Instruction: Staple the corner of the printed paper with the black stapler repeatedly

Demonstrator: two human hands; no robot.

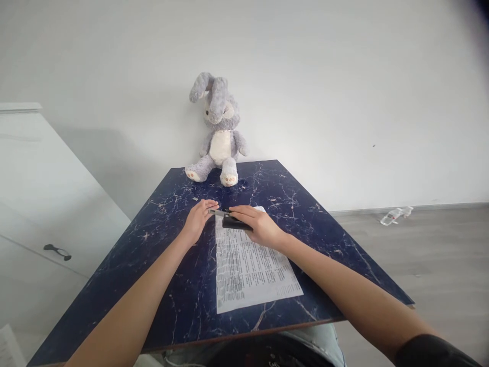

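A black stapler [235,223] with a silver metal strip jutting from its left end is held over the top part of a printed sheet of paper [255,270]. My right hand [260,224] is closed around the black body, thumb side and fingers partly hidden. At the end of the metal strip, the fingers of my left hand [198,219] pinch together. Dense printed text fills the sheet, which lies flat on the dark blue marble-patterned table [183,306].
A grey plush rabbit [221,137] sits at the table's far edge against the white wall [324,102]. To the left stands a white cabinet [49,193] with a dark handle [57,252]. A clear plastic item [395,215] lies on the wooden floor [428,255] at right.
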